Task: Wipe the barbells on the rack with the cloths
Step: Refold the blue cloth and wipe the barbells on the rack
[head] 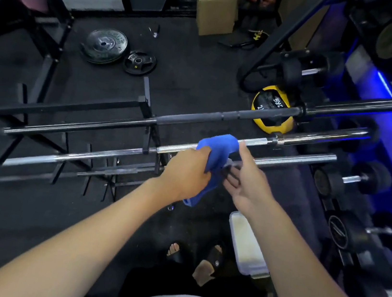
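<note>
Several barbells lie across a low black rack (74,108). A black barbell (194,116) is farthest from me, then a chrome barbell (103,153), then a nearer chrome bar (296,160). A blue cloth (217,151) is draped over the chrome barbell at mid-frame. My left hand (186,174) grips the cloth's bunched lower part, just below the bar. My right hand (243,180) sits right beside the cloth with relaxed fingers spread, its index finger reaching up to the bar; it holds nothing.
Weight plates (103,46) lie on the black floor behind the rack. A yellow and black 2 kg plate (275,106) leans at right. A dumbbell rack (361,181) with blue light lines the right side. A white lidded box (247,243) sits by my feet. A cardboard box (217,10) stands at back.
</note>
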